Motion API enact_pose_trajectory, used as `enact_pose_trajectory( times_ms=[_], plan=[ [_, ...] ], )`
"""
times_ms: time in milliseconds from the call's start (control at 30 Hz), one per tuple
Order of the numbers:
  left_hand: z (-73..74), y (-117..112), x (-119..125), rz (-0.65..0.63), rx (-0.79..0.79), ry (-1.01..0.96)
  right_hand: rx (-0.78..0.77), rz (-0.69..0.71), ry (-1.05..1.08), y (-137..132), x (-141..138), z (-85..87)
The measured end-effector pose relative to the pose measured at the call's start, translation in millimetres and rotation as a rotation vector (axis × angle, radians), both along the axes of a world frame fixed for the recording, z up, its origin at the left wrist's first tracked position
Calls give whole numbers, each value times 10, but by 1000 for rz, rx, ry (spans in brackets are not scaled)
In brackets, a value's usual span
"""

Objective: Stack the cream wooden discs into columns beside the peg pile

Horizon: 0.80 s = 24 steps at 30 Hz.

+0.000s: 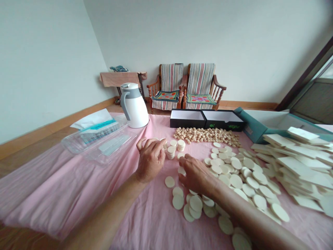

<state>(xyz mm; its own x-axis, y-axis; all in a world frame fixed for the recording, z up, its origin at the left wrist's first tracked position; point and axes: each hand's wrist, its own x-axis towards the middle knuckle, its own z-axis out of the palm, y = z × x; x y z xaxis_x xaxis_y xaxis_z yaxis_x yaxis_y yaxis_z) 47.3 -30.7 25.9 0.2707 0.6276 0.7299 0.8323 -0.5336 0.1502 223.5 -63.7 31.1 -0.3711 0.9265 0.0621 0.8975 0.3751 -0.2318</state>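
Cream-coloured round discs, thin like wafers, lie scattered over the pink cloth [65, 194], with a loose spread [236, 180] to the right of my right hand and more [195, 205] below it. My left hand [151, 159] is curled, fingertips down, beside a short stack of discs [171, 152], and the fingers hide whatever lies under them. A second stack [181, 145] stands just beyond. My right hand [195, 173] rests with its fingertips on or beside a disc [181, 170]. Neither hand clearly holds anything.
Beyond the discs lies a heap of small round tan pellets [205, 135], then an open black box [206, 119]. Cream rectangular slabs [299, 166] are piled at right. A white jug [134, 106] and a clear plastic box [97, 142] stand at left.
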Motion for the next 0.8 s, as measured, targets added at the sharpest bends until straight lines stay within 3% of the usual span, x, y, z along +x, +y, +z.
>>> enact_pose_trajectory(
  times_ms=[267, 433, 600, 667, 800],
  plan=[
    [4, -5, -6, -1, -13, -9, 211, -18, 278, 267, 136, -129],
    [11, -10, -11, 0, -23, -11, 229, 18, 352, 329, 147, -245],
    [5, -6, -7, -3, -25, -17, 183, 23, 369, 225, 126, -149],
    [6, -5, -2, -3, -20, -20, 68, 126, 377, 138, 88, -77],
    [22, -12, 8, -1, -11, -28, -152, 473, 360, -10, 3, 33]
  ],
)
